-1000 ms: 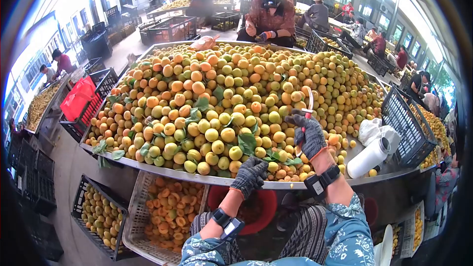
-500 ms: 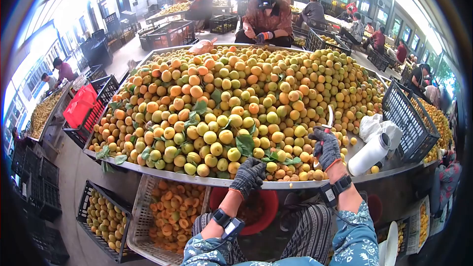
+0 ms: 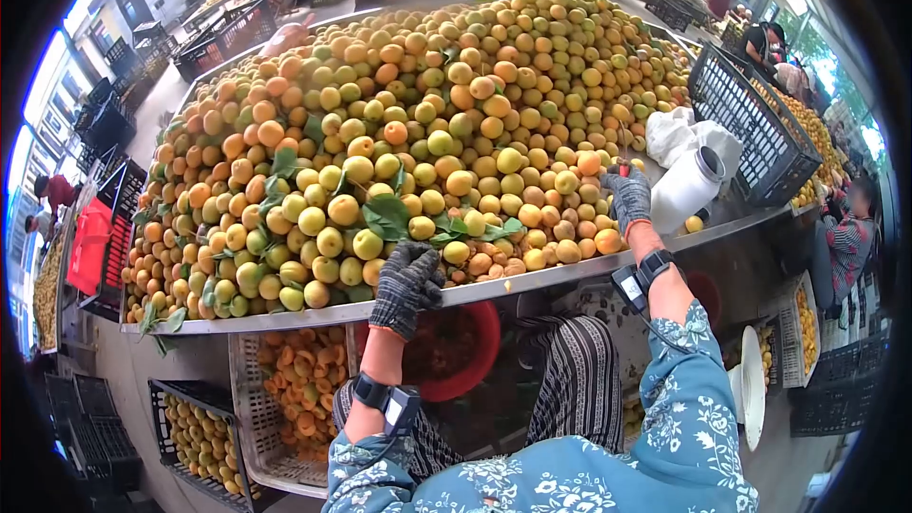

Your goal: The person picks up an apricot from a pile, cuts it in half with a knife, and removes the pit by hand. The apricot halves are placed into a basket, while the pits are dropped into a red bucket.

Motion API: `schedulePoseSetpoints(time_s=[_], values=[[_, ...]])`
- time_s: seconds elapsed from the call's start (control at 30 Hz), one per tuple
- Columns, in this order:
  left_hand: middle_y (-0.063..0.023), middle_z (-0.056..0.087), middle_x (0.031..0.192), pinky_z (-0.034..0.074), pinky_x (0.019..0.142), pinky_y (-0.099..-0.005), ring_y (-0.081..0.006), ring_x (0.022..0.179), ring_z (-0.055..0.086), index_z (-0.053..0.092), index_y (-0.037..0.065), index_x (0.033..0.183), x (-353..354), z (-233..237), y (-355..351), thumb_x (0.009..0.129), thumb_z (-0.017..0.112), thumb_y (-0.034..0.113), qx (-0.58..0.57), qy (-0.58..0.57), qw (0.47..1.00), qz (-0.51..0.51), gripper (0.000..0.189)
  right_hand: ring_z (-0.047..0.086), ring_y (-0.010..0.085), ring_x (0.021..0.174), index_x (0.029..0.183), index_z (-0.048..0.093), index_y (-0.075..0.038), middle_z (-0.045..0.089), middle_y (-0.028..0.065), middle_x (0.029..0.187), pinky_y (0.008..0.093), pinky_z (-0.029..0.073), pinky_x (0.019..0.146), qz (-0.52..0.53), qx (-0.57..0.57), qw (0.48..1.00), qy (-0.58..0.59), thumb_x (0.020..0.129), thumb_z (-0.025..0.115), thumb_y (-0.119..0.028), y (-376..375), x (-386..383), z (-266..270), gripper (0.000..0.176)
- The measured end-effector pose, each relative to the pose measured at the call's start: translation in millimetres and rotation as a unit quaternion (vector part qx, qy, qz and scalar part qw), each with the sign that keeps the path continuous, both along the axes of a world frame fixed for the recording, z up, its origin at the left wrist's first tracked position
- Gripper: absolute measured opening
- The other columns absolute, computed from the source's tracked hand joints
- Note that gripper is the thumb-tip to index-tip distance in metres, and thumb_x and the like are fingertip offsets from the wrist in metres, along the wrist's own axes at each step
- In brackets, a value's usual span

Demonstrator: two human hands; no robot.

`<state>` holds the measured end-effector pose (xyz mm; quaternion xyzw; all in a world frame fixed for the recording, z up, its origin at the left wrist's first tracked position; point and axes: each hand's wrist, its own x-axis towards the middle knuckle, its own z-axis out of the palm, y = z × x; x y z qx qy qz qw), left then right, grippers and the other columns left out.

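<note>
A large heap of yellow-orange apricots (image 3: 380, 123), with some green leaves among them, covers the metal-edged table (image 3: 437, 301) in front of me. At the front edge is my left hand (image 3: 408, 287), in a dark grey knit glove. Its fingers are curled closed, and whatever may be inside them is hidden. My right hand (image 3: 629, 199), gloved alike, grips a knife (image 3: 624, 169) by its red handle. The blade looks thin and hard to make out against the fruit. Small brownish apricots (image 3: 489, 261) lie between the two hands.
A white bottle (image 3: 686, 192) leans beside a white plastic bag (image 3: 693, 138) and a black crate (image 3: 755, 123) at right. Below the table edge are a red basin (image 3: 480, 356), a pale crate (image 3: 249, 399) of halved apricots and a black crate (image 3: 195, 480) of whole ones. People sit farther off.
My view has tilted down and turned, shifting the scene. My left hand's fingers look more tightly curled. The knife in my right hand has turned, so its curved blade shows less.
</note>
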<state>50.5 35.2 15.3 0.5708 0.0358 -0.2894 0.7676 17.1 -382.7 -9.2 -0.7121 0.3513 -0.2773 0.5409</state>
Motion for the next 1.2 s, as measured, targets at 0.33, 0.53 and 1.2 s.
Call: schedulePoseSetpoints(time_s=[0.33, 0.53, 1.2], values=[[-0.0059, 0.055, 0.064, 0.039, 0.037, -0.0259, -0.0131, 0.041, 0.048, 0.052, 0.004, 0.1, -3, 7, -5, 0.089, 0.061, 0.013, 0.037, -0.002, 0.999, 0.01, 0.017, 0.063, 0.0357, 0.096, 0.108, 0.062, -0.007, 0.067, 0.0198, 0.1, 0.0424, 0.049, 0.085, 0.031, -0.25, 0.936, 0.248, 0.066, 0.073, -0.042, -10, 36, 17, 0.056], [-0.0054, 0.054, 0.064, 0.038, 0.037, -0.0254, -0.0132, 0.041, 0.048, 0.052, 0.005, 0.099, -4, 12, -9, 0.089, 0.06, 0.012, 0.033, -0.001, 0.999, 0.016, 0.015, 0.062, 0.0335, 0.102, 0.115, 0.062, -0.009, 0.064, 0.0197, 0.109, 0.0412, 0.049, 0.089, 0.109, -0.238, 0.864, 0.43, 0.064, 0.076, -0.043, 8, 50, 50, 0.063], [-0.0091, 0.061, 0.106, 0.053, 0.062, -0.0283, -0.0179, 0.079, 0.063, 0.051, 0.002, 0.126, -8, 23, 15, 0.081, 0.069, 0.037, -0.24, -0.086, 0.959, -0.12, 0.06, 0.063, 0.0173, 0.09, 0.105, 0.065, -0.006, 0.066, 0.0056, 0.096, 0.0291, 0.05, 0.083, 0.451, -0.167, 0.867, -0.13, 0.057, 0.082, -0.003, 264, -12, 102, 0.051]])
